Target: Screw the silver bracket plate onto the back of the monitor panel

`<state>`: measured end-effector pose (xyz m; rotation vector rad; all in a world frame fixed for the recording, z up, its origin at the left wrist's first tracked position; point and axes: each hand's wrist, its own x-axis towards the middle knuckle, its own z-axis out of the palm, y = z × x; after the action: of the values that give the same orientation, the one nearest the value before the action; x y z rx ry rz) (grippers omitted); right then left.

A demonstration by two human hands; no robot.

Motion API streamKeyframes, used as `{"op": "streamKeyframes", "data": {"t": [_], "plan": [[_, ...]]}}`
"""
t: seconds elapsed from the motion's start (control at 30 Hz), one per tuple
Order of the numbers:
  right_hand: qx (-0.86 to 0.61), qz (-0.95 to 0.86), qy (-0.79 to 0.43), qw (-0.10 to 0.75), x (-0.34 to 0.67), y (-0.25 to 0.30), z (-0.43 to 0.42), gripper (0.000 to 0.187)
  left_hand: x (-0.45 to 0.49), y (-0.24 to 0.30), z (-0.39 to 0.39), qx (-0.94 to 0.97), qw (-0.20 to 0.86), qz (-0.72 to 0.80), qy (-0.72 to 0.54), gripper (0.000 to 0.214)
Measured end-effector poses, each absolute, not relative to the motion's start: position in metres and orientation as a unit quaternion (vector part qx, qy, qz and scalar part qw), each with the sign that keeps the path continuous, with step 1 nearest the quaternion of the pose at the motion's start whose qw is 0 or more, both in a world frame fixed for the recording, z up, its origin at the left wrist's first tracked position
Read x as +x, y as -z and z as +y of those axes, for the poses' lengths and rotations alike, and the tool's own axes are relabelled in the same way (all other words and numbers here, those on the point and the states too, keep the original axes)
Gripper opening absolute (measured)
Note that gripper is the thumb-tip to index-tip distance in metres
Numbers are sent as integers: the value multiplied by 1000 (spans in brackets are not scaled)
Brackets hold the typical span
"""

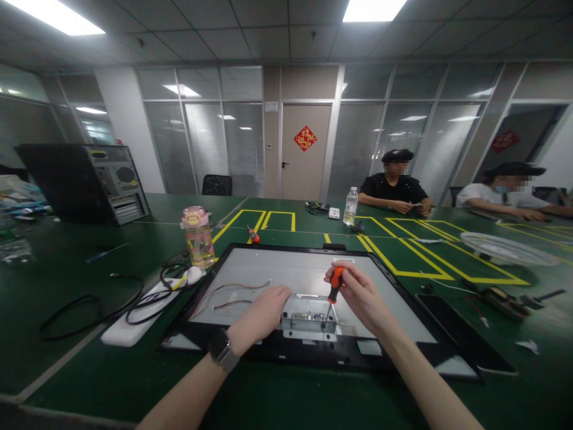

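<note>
My right hand grips a screwdriver by its orange and black handle. Its shaft points down at the right end of a metal bracket holding a circuit board. At that bracket's left end rests my left hand, a watch on its wrist; the fingers curl round the edge and are partly hidden. Beneath both lies a flat display panel, silver-backed with a black frame. Thin cables run across the panel left of my left hand.
To the left are a white power strip with black cords, a pink-lidded bottle and a computer case. A black slab lies at right. Beyond stand a water bottle and two seated people. Yellow tape marks the green table.
</note>
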<state>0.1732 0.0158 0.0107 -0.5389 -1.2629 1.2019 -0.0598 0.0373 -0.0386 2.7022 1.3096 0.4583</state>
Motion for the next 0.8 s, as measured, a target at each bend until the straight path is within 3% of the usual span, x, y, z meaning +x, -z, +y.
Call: {"op": "streamKeyframes", "data": {"t": [0.23,0.43,0.67,0.8], "plan": [[-243,-540,-497,634,173,-8,18,21,-60,36,36,886,60,434,-150,52],[-234,-533,-532,615,172,-10,16,29,-58,34,35,887,62,435,-144,51],[-232,-528,-514,635,170,-11,15,18,-59,38,37,890,51,428,-146,48],[-232,-509,-544,626,170,-10,16,26,-59,36,36,890,53,429,-144,49]]}}
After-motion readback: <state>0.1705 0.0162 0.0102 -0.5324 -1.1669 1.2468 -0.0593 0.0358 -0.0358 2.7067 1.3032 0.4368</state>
